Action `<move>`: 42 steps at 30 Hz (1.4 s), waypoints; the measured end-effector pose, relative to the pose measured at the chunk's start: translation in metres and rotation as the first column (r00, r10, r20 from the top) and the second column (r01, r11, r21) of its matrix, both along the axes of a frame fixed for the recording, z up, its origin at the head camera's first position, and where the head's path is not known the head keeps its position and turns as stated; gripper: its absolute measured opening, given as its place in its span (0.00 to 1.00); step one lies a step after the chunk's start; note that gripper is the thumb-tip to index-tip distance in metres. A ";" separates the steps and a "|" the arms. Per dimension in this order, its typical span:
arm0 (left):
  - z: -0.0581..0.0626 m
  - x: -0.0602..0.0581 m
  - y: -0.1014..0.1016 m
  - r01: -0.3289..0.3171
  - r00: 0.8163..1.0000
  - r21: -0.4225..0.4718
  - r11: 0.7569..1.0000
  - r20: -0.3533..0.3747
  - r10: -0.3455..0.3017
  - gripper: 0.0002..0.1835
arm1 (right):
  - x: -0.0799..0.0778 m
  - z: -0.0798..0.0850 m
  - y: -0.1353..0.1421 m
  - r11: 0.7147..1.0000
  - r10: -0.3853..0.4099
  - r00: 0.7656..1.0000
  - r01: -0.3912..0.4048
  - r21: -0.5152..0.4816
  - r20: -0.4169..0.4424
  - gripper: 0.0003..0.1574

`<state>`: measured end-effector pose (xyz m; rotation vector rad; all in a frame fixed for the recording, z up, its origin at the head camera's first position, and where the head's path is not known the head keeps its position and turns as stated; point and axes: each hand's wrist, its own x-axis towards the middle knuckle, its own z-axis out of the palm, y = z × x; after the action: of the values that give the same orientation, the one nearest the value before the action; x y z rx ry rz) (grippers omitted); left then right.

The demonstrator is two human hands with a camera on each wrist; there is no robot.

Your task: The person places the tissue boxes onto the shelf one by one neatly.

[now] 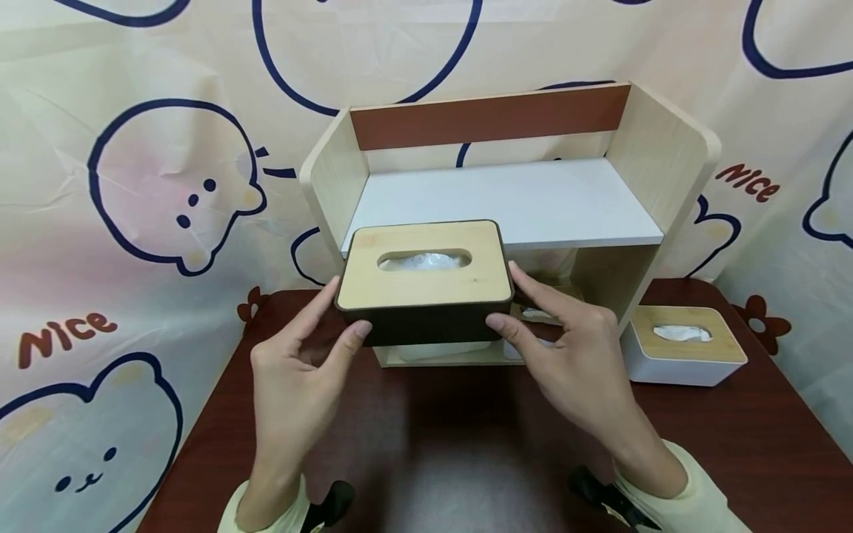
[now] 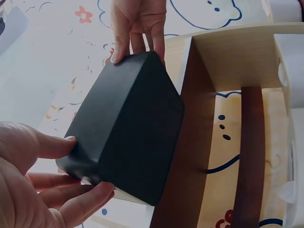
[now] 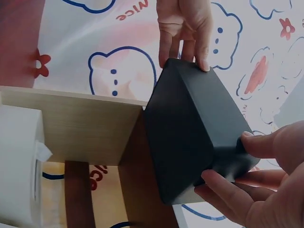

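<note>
Both hands hold a black tissue box [image 1: 426, 292] with a light wooden lid, raised in front of a small shelf unit [image 1: 506, 203]. White tissue shows in the lid's oval slot. My left hand [image 1: 296, 377] grips the left end, thumb on the near face. On the opposite end, my right hand [image 1: 576, 363] grips in the same way. From the left wrist view, the box's plain black underside [image 2: 147, 128] shows, fingers at its corners. The right wrist view has the same dark box [image 3: 190, 128] between both hands, overlapping the shelf unit's edge.
A white tissue box [image 1: 686, 355] with a wooden lid stands right of the shelf unit on the dark red-brown table [image 1: 460, 444]. More white boxes sit in the lower compartment, partly hidden by the black box. A cartoon-printed curtain [image 1: 173, 311] hangs behind.
</note>
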<state>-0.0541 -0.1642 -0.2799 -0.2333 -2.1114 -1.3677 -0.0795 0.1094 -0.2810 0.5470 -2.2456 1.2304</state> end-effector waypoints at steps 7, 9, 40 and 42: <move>0.013 -0.003 -0.001 -0.017 1.000 -0.003 1.000 -0.019 0.016 0.32 | -0.002 0.013 -0.005 1.000 -0.001 0.999 0.001 -0.010 -0.039 0.37; 0.017 -0.004 -0.001 -0.014 0.999 0.001 1.000 -0.029 0.014 0.32 | -0.003 0.016 -0.006 1.000 0.001 0.998 -0.002 -0.016 -0.055 0.37; 0.035 -0.108 0.006 -0.067 0.998 -0.013 0.998 0.016 0.067 0.28 | -0.099 0.039 -0.025 0.999 0.024 0.989 -0.019 -0.040 0.146 0.36; 0.034 -0.109 0.008 -0.072 0.997 -0.019 0.997 0.000 0.072 0.29 | -0.101 0.039 -0.025 0.999 0.020 0.989 -0.015 -0.036 0.148 0.36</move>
<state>-0.1631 -0.1565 -0.2457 -0.1630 -2.1139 -1.3070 -0.1807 0.0839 -0.2417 0.4767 -2.3413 1.3571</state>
